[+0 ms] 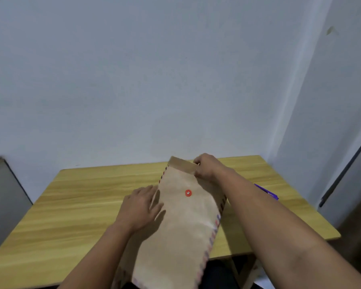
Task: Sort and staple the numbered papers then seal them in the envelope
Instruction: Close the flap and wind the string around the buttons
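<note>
The brown kraft envelope [181, 222] lies lengthwise on the wooden desk [75, 205], its near end hanging over the desk's front edge towards the person. A red button fastener [188, 192] sits on its upper face, and a red-and-blue striped border runs along its sides. At the far end, beyond the fastener, the flap [183, 165] is folded over. The numbered papers are not visible; they are judged to be inside already, so the sealing step seems to be under way.

The right hand [206, 166] grips the right end of the flap, fingers curled over it. The left hand [141, 207] rests flat, fingers straight, on the envelope's left edge, to the left of the fastener, holding it down.

The risks from here: if the flap is pressed while skewed, it may crease or close crooked. If the left hand lifts, the overhanging envelope could slide or tip off the desk's front edge. Whether any string is present for the fastener cannot be told.

To the right of the envelope, partly hidden behind the right forearm, lies a purple object [267, 191], possibly a stapler or pen; it is clear of the flap. A grey cabinet [2, 195] stands well left of the envelope, beside the desk. Nothing blocks either hand.
</note>
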`<action>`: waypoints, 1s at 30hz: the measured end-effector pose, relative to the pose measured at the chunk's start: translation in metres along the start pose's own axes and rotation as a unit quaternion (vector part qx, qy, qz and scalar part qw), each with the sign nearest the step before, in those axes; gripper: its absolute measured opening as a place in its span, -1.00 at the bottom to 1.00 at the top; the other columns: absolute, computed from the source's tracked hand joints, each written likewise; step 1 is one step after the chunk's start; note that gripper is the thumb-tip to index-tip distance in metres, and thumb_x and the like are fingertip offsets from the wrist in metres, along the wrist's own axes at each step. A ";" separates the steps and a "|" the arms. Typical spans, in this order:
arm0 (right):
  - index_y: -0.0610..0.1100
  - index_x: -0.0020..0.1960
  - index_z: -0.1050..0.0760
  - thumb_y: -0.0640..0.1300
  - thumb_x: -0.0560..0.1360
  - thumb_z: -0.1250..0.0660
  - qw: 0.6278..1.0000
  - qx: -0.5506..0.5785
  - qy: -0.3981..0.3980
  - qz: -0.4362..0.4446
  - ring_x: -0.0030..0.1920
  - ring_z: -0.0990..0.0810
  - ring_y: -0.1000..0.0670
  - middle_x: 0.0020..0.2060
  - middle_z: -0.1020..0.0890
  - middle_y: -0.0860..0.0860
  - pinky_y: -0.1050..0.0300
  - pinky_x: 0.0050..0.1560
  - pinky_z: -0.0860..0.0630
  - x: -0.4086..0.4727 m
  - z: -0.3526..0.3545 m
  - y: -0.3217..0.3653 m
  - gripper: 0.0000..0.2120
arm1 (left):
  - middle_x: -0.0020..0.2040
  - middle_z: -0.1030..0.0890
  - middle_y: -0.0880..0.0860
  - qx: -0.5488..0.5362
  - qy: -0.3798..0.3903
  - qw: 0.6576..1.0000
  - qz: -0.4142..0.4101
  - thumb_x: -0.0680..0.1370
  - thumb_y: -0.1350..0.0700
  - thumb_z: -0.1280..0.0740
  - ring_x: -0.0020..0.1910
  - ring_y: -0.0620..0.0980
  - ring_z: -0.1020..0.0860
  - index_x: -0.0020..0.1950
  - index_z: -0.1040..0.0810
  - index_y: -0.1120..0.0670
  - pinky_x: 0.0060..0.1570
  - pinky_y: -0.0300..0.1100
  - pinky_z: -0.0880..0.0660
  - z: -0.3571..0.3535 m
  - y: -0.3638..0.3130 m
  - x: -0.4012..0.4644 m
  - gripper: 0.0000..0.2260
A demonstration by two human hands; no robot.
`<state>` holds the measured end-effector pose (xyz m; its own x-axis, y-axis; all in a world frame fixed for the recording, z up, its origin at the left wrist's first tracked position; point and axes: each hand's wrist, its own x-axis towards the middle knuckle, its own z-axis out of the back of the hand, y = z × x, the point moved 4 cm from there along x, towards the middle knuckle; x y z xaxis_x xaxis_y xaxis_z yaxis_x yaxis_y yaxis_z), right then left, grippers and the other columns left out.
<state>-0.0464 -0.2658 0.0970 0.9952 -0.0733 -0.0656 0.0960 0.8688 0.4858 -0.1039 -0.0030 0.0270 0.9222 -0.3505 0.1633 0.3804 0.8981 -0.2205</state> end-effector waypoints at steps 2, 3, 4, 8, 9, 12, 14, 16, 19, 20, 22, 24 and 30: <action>-0.03 0.03 -0.71 -0.23 0.41 -0.44 0.998 0.009 -0.057 0.017 0.01 -0.68 -0.07 -0.05 -0.73 -0.01 0.08 0.02 -0.63 0.009 -0.006 0.011 -0.77 | 0.67 -0.13 -0.07 0.031 0.058 0.997 -0.030 0.48 -0.46 0.05 0.65 0.08 -0.08 0.65 -0.10 -0.18 0.53 0.10 -0.17 -0.019 0.003 0.001 -0.23; -0.01 0.00 -0.71 -0.21 0.42 -0.44 0.997 0.016 -0.073 0.036 0.02 -0.68 -0.06 -0.05 -0.73 0.01 0.08 0.03 -0.62 0.013 -0.014 0.017 -0.80 | 0.68 0.01 -0.08 0.028 0.074 0.996 -0.036 0.50 -0.48 0.05 0.66 0.07 0.04 0.66 -0.02 -0.21 0.57 0.11 -0.06 -0.028 0.005 0.001 -0.24; 0.00 -0.03 -0.71 -0.19 0.44 -0.42 0.995 0.013 -0.082 0.058 0.01 -0.68 -0.05 -0.07 -0.73 0.04 0.08 0.04 -0.62 0.015 -0.024 0.023 -0.82 | 0.68 0.11 -0.08 0.022 0.087 0.995 -0.037 0.51 -0.49 0.04 0.66 0.06 0.14 0.66 0.04 -0.22 0.59 0.12 0.02 -0.036 0.006 0.000 -0.24; 0.01 0.16 -0.70 -0.10 0.54 -0.34 0.987 -0.086 -0.025 0.132 0.13 -0.64 -0.07 0.12 -0.71 0.05 0.03 0.14 -0.57 0.020 -0.069 0.025 -0.75 | 0.67 0.22 -0.08 0.052 0.119 0.991 0.020 0.55 -0.49 0.14 0.64 0.07 0.26 0.65 0.18 -0.22 0.57 0.22 0.25 -0.065 0.018 -0.001 -0.27; 0.02 0.22 -0.67 -0.05 0.56 -0.34 0.980 -0.131 0.000 0.148 0.19 -0.62 -0.08 0.18 -0.69 0.04 0.00 0.18 -0.54 0.023 -0.078 0.020 -0.73 | 0.67 0.19 -0.09 0.059 0.114 0.991 0.037 0.56 -0.48 0.17 0.65 0.08 0.25 0.65 0.19 -0.22 0.56 0.25 0.27 -0.068 0.023 0.001 -0.28; 0.03 0.24 -0.64 0.01 0.61 -0.28 0.963 -0.207 0.032 0.167 0.22 -0.61 -0.11 0.19 -0.68 0.02 -0.09 0.21 -0.51 0.029 -0.093 -0.003 -0.73 | 0.68 0.15 -0.07 0.060 0.101 0.991 0.067 0.58 -0.43 0.18 0.65 0.10 0.22 0.65 0.17 -0.21 0.54 0.30 0.26 -0.073 0.032 0.015 -0.32; -0.02 0.17 -0.64 0.04 0.62 -0.22 0.959 -0.216 0.019 0.181 0.14 -0.63 -0.13 0.11 -0.68 0.00 -0.09 0.12 -0.54 0.029 -0.097 -0.017 -0.72 | 0.69 0.14 -0.03 0.048 0.100 0.990 0.088 0.61 -0.39 0.16 0.65 0.12 0.22 0.66 0.14 -0.19 0.53 0.32 0.26 -0.073 0.037 0.025 -0.35; -0.04 0.18 -0.63 0.12 0.63 -0.17 0.959 -0.202 -0.004 0.198 0.16 -0.64 -0.12 0.14 -0.67 0.01 -0.08 0.11 -0.56 0.027 -0.100 -0.030 -0.65 | 0.69 0.14 0.00 0.040 0.099 0.989 0.104 0.64 -0.32 0.14 0.65 0.14 0.22 0.67 0.12 -0.14 0.54 0.34 0.22 -0.073 0.040 0.033 -0.38; -0.01 0.41 -0.58 0.20 0.64 -0.19 0.966 -0.143 -0.031 0.213 0.43 -0.51 -0.01 0.41 -0.59 0.05 -0.08 0.37 -0.47 0.020 -0.110 -0.054 -0.53 | 0.69 0.10 0.04 0.061 0.053 0.994 0.076 0.64 -0.16 0.00 0.65 0.21 0.16 0.67 0.11 -0.12 0.54 0.36 0.11 -0.070 0.031 0.045 -0.38; -0.01 0.45 -0.55 0.20 0.65 -0.20 0.969 -0.116 -0.039 0.216 0.49 -0.45 0.02 0.45 -0.55 0.06 -0.08 0.45 -0.41 0.018 -0.114 -0.060 -0.52 | 0.69 0.06 0.04 0.074 0.030 0.996 0.042 0.60 -0.10 -0.06 0.65 0.22 0.14 0.67 0.06 -0.10 0.54 0.36 0.08 -0.067 0.024 0.051 -0.36; 0.00 0.50 -0.51 0.19 0.66 -0.22 0.972 -0.075 -0.050 0.218 0.56 -0.36 0.06 0.50 -0.50 0.08 -0.07 0.56 -0.26 0.015 -0.120 -0.066 -0.51 | 0.69 -0.04 0.03 0.072 -0.005 0.997 -0.037 0.54 -0.05 -0.11 0.66 0.19 0.08 0.66 -0.08 -0.07 0.56 0.32 0.03 -0.067 0.006 0.064 -0.34; 0.00 0.52 -0.48 0.18 0.67 -0.21 0.973 -0.061 -0.049 0.215 0.58 -0.32 0.08 0.52 -0.47 0.08 -0.05 0.59 -0.18 0.019 -0.125 -0.064 -0.51 | 0.68 -0.06 0.00 0.050 0.015 0.995 -0.089 0.54 -0.10 -0.01 0.66 0.13 0.08 0.65 -0.11 -0.06 0.59 0.24 0.05 -0.077 -0.011 0.072 -0.36; -0.04 0.52 -0.46 0.17 0.64 -0.22 0.962 -0.102 -0.029 0.253 0.55 -0.37 0.03 0.51 -0.49 0.02 -0.08 0.56 -0.26 0.035 -0.121 -0.055 -0.47 | 0.69 0.01 -0.04 0.033 0.061 0.998 0.007 0.61 -0.36 0.15 0.66 0.02 0.11 0.67 -0.01 -0.08 0.58 0.23 0.20 -0.100 0.001 0.085 -0.32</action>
<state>-0.0194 -0.2565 -0.0375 0.9134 0.3622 0.1859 -0.4013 0.8779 0.2612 -0.0181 -0.0581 -0.0555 0.9304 -0.3643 0.0413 0.3661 0.9172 -0.1571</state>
